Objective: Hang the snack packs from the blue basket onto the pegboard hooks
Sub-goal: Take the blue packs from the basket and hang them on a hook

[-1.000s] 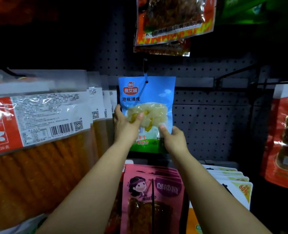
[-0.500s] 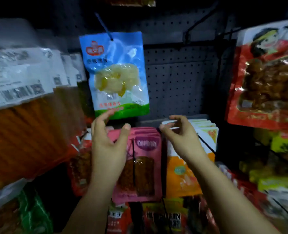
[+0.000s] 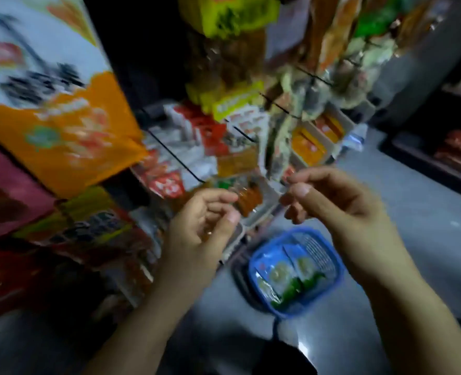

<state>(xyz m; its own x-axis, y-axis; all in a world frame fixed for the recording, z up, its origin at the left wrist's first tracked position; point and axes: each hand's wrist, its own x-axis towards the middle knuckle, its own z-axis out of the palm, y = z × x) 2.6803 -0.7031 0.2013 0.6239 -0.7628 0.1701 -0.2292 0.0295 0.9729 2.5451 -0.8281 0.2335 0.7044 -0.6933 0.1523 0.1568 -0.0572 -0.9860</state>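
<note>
The blue basket (image 3: 329,255) sits on the grey floor below my hands, with a few blue-and-green snack packs (image 3: 283,274) lying inside it. My left hand (image 3: 202,226) hovers above and left of the basket, fingers loosely curled and holding nothing. My right hand (image 3: 332,196) hangs above the basket's right side, also loosely curled and empty. The view is blurred. The pack hung earlier on the pegboard is out of frame.
Hanging snack packs fill the rack on the left, among them a large orange pack (image 3: 61,136) and a pink one (image 3: 4,190). Black hooks (image 3: 175,155) stick out toward me. Boxes of snacks (image 3: 315,136) stand on a low shelf. Grey floor (image 3: 426,226) lies to the right.
Both hands let go of the blue pack hanging on its hook and dropped away empty. My view swung down and right, bringing the blue basket on the floor into sight.
</note>
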